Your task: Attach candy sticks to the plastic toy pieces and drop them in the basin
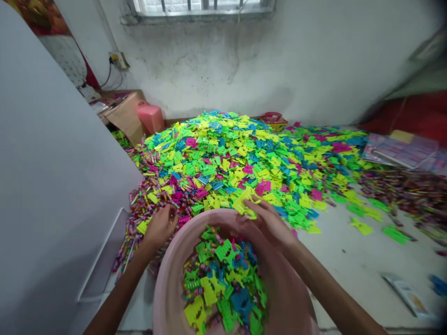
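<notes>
Watching from my end: the right hand (268, 224) is pinched on a yellow piece (244, 204) right at the far rim of the pink basin (166, 279), where the pile (244, 153) of bright plastic pieces meets it. The left hand (159, 226) is down on the pile's near edge, fingers curled. Whether it grips anything, I can't tell. The basin holds a bed of green, yellow and blue pieces. I read this as the gathering step. A next move calls for keeping that pinch firm while clearing the rim.
</notes>
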Motion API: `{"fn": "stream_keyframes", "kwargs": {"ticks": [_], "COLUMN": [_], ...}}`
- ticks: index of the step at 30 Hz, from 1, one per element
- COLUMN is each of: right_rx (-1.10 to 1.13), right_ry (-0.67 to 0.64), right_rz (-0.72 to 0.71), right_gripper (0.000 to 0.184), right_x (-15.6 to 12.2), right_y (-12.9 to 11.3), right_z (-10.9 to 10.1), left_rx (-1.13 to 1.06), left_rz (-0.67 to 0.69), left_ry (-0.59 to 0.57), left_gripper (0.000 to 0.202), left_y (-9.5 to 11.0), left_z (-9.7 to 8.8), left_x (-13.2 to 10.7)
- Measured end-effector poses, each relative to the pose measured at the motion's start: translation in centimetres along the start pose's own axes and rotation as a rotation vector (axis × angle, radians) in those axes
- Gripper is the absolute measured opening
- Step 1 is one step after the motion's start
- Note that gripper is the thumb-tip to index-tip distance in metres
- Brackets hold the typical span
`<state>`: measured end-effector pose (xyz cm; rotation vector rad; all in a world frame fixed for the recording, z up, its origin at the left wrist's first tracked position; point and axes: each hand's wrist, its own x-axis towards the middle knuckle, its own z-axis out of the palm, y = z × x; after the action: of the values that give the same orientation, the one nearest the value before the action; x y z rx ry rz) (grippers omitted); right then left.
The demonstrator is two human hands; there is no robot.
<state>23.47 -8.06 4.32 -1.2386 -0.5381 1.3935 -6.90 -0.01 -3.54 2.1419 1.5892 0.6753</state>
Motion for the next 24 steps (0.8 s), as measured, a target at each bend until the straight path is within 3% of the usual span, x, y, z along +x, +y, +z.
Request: {"fn": "stream_keyframes", "kwargs": {"ticks": [4, 7, 10, 16, 21, 24], "right_rx": [-0.167, -0.253, -0.343, -0.577, -0.777, -0.79], "right_ry": [-0.109, -0.197, -0.235, -0.228, -0.206, -0.28], "right_rz": [-0.111, -0.189, -0.263, -0.469, -0.626, -0.656], "right_gripper": [0.041, 0.035, 0.03, 0.022, 0.022, 0.025], "right_x": [-2.3, -3.5, -4.3, -5.4, -6.2, -6.4], "right_y": [-0.1, 0.2, 0.2, -0.1, 0.2, 0.0], "right_z": [1.4, 1.4, 1.2, 0.9, 0.7, 0.6], "left_rx": [-0.244, -0.706, -0.851, -0.715, -0.417, -0.45], "left_rz": [0.053, 0.031, 0.051, 0.176, 0.282, 0.265], "left_ry": [0.029, -0.019, -0.031, -0.033, 0.106, 0.028], "left_gripper": [0.029, 0.028, 0.023, 0.018, 0.017, 0.016], "left_y": [6.9, 12.2, 15.3, 16.2, 16.3, 15.8], "left_z": [-2.4, -4.0, -4.5, -4.0, -4.0, -4.1], "left_x": [-1.8, -3.9, -5.0, -5.3, -5.7, -5.6]}}
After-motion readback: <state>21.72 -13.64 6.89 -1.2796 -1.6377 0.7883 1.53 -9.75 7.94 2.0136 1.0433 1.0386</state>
